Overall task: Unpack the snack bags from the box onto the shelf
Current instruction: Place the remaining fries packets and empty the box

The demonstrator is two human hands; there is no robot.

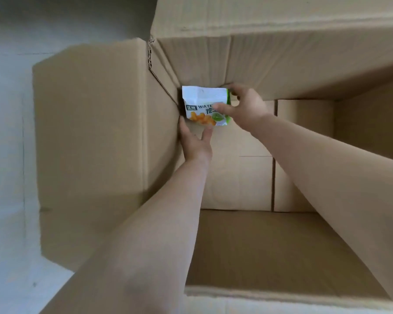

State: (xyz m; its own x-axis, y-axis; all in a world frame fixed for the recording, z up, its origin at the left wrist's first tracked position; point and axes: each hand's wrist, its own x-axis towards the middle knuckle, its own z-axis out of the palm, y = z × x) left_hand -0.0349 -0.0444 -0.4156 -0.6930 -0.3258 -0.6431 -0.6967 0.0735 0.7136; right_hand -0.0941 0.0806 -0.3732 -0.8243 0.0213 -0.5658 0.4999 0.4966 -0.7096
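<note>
I look down into a large open cardboard box. A white snack bag with orange and green print is at the box's far left inner corner. My right hand grips the bag's right side, thumb across its front. My left hand reaches up under the bag with straight fingers, its fingertips at the bag's lower edge and against the box's left wall. Both forearms stretch down into the box. No other bags show on the box floor.
The box's left flap lies folded outward over a pale floor. The far flap stands up at the top of the view. The near rim runs along the bottom.
</note>
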